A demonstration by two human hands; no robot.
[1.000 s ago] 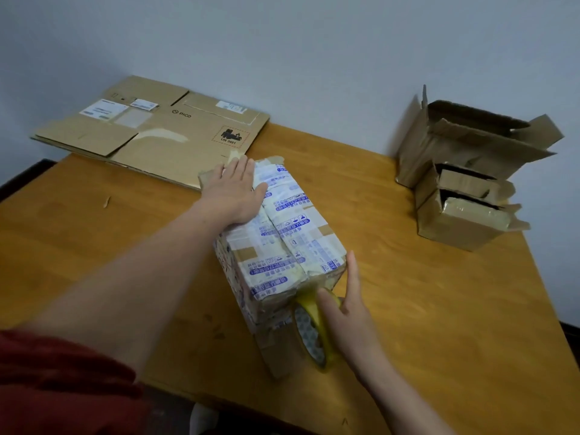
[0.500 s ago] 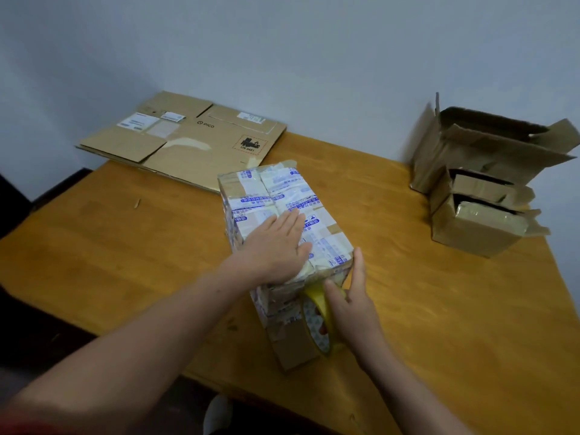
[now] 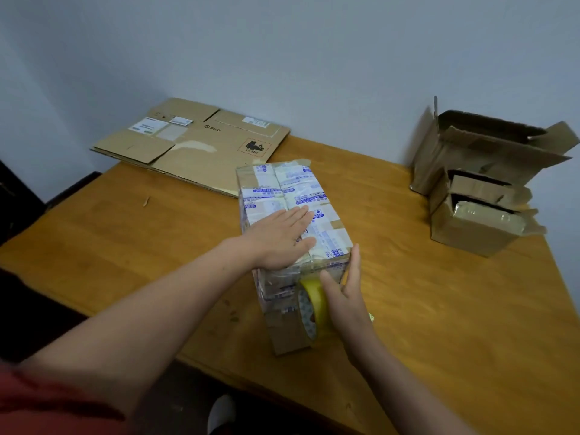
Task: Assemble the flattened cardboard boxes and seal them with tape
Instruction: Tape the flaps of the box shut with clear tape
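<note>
An assembled cardboard box (image 3: 284, 189), covered in old white-and-blue printed tape, stands in the middle of the wooden table (image 3: 439, 309). My left hand (image 3: 281, 238) lies flat on its top near the front edge, fingers straight. At the box's front face my right hand (image 3: 342, 299) holds a yellow tape roll (image 3: 310, 307) against the cardboard, thumb round the roll and forefinger stretched up along the box corner. A large flattened cardboard box (image 3: 194, 146) lies at the table's far left corner.
Two open cardboard boxes stand at the far right by the wall: a large one (image 3: 489, 152) with raised flaps and a smaller one (image 3: 474, 224) in front of it. The table's near edge runs just below my forearms.
My left hand slid from the box's far end to its near end, pressing along the top. My right hand kept the tape roll at the front face.
</note>
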